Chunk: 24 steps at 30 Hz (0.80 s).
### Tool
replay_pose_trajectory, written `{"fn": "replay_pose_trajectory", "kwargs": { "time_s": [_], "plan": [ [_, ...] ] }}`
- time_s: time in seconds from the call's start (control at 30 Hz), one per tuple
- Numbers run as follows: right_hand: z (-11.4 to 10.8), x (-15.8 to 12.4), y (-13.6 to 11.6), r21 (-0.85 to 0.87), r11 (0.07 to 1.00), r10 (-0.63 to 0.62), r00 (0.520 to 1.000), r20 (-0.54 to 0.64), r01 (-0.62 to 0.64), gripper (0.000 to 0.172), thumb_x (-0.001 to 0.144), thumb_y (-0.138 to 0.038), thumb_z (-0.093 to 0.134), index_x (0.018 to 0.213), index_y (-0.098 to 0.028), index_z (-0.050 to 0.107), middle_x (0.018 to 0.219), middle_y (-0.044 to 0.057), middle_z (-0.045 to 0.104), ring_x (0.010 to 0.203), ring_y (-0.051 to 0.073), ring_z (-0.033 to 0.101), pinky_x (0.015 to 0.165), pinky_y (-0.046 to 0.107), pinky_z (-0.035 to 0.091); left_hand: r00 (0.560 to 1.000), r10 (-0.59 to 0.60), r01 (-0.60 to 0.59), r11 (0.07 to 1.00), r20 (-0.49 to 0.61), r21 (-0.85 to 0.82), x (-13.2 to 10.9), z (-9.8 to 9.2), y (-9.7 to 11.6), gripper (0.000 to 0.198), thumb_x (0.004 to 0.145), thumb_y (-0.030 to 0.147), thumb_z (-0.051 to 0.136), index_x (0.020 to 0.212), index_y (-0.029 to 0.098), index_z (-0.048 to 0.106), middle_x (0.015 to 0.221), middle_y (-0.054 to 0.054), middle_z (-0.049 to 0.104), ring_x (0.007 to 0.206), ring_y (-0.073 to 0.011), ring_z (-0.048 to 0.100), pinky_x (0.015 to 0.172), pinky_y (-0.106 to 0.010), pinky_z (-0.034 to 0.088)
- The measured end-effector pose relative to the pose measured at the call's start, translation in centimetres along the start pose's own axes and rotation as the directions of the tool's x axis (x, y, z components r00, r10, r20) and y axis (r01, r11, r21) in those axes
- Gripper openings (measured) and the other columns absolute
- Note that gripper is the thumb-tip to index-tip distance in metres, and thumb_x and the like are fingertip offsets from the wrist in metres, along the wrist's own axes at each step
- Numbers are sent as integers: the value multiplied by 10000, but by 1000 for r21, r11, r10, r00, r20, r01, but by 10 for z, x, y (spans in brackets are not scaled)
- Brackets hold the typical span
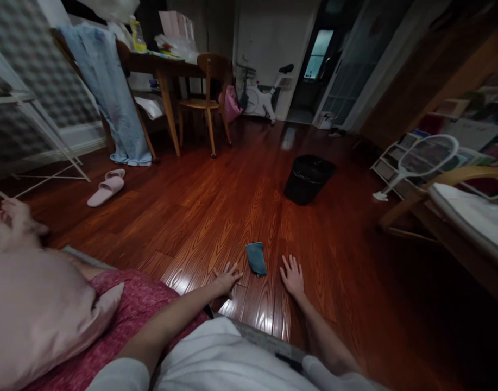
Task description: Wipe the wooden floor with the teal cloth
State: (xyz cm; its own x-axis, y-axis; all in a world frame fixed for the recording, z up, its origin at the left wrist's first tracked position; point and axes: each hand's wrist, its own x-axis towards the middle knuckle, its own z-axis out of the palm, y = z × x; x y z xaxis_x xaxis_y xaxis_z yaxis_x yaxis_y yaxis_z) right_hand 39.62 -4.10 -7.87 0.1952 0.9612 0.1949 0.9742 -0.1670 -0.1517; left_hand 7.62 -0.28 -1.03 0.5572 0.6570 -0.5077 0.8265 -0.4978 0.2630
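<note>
On the reddish wooden floor [216, 217] lies a small folded teal cloth [256, 259], roughly rectangular. Just left of it is my left hand [228, 278], fingers spread and holding nothing. My right hand [292, 276] is to the right of the cloth, a short gap away, its fingers stretched out and apart. Neither hand appears to touch the cloth. Whether the palms rest on the floor I cannot tell.
Farther ahead stands a black trash bin [308, 179]. Pink slippers [108, 188] lie at left, near a chair draped with jeans [110, 92]. A wooden chair [210, 98] and exercise bike [265, 98] are behind. At right is a white racket [426, 157]. A pink pillow [41, 315] is beside me.
</note>
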Motion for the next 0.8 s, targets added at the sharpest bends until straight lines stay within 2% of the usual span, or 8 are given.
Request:
{"fn": "replay_pose_trajectory", "kwargs": {
  "time_s": [0.1, 0.17, 0.23, 0.3, 0.47, 0.6, 0.7, 0.8],
  "plan": [
    [2, -1, 0, -10, 1000, -9, 1000, 12, 9, 590, 995, -421, 215, 1529, -214, 359, 1613, 97, 319, 1508, 204, 207, 1209, 471, 180, 986, 78, -85, 996, -147, -39, 1, -8, 14, 783, 676, 337, 876, 1374, 245, 532, 1598, -188, 287, 1483, -453, 141, 1090, -770, 157],
    [3, -1, -4, -7, 1000, -5, 1000, 8, 5, 596, 994, -430, 210, 1532, -215, 352, 1612, 95, 321, 1509, 207, 204, 1211, 475, 174, 969, 118, -130, 991, -218, -40, 8, -13, 27, 676, 782, 388, 787, 1376, 220, 511, 1587, -169, 319, 1501, -367, 163, 1175, -642, 156],
    [4, -2, -5, -4, 1000, -1, 1000, 9, 1, 601, 992, -430, 212, 1534, -209, 347, 1615, 98, 313, 1511, 212, 199, 1212, 479, 173, 958, 130, -146, 988, -258, -43, 21, -16, 45, 720, 830, 432, 728, 1439, 193, 428, 1617, -167, 252, 1511, -322, 146, 1207, -548, 178],
    [5, -3, -4, -1, 1000, -6, 1000, 11, 6, 605, 989, -428, 220, 1539, -203, 336, 1621, 102, 297, 1513, 216, 194, 1212, 482, 173, 946, 136, -158, 986, -294, -51, 38, -15, 64, 779, 860, 480, 672, 1493, 163, 348, 1642, -181, 167, 1518, -316, 111, 1213, -520, 180],
    [5, -6, 0, -3, 1000, -19, 1000, 25, 19, 609, 984, -420, 245, 1553, -209, 300, 1633, 99, 265, 1517, 218, 180, 1213, 492, 169, 930, 135, -145, 989, -343, -4, 80, -3, 99, 1040, 810, 583, 641, 1591, 137, 119, 1649, -211, 29, 1513, -374, 9, 1188, -615, 106],
    [2, -8, -1, 3, 1000, -16, 999, 40, 16, 617, 978, -415, 273, 1561, -214, 280, 1633, 100, 265, 1516, 222, 185, 1213, 494, 170, 948, 64, -72, 997, -311, -14, 91, 3, 95, 1035, 834, 623, 561, 1599, 100, 100, 1639, -223, 33, 1513, -373, -16, 1183, -629, 33],
    [0, -9, -1, 30, 999, -19, 999, 49, 17, 620, 975, -414, 293, 1567, -236, 260, 1634, 87, 265, 1516, 223, 184, 1214, 508, 165, 936, 99, -103, 995, -338, 5, 90, 0, 76, 936, 890, 610, 471, 1603, 118, 116, 1650, -176, 33, 1521, -317, -44, 1200, -574, -18],
    [-1, -9, -1, 47, 999, -6, 999, 45, 4, 610, 975, -416, 302, 1558, -239, 288, 1635, 79, 264, 1518, 220, 177, 1214, 501, 179, 925, 69, -70, 997, -375, 11, 86, -6, 50, 961, 875, 593, 499, 1607, 130, 83, 1654, -159, 60, 1520, -327, -36, 1203, -567, -3]
  ]
}}
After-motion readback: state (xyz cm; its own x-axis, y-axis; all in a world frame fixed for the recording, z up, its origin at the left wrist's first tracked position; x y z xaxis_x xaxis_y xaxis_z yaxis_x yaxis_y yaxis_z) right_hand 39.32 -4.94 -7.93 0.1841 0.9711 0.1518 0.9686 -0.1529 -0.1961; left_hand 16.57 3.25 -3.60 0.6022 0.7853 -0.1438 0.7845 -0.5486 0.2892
